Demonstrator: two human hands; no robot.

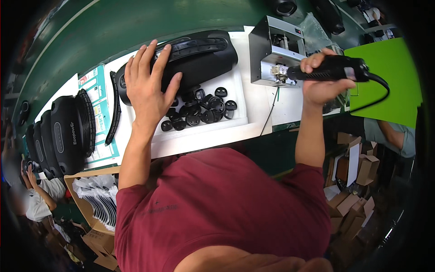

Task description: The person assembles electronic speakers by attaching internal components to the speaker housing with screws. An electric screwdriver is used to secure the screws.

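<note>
- Black speaker housing [199,56]: long, rounded plastic body, laid lengthwise on the white tray, ribbed strip facing up; its left part is covered by a flat palm.
- Black electric screwdriver [328,69]: cylindrical handle, cable at its right end, held horizontally, tip pointed at the metal box.

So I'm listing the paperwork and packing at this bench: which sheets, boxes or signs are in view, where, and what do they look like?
Printed sheet: flat on the bench left of the left hand, teal and white with small pictures.
Cardboard box: lower left, brown, open, holding bagged black parts.
Flattened cartons: floor at right, brown.
Green board: right, behind the right hand, plain bright green.
</note>
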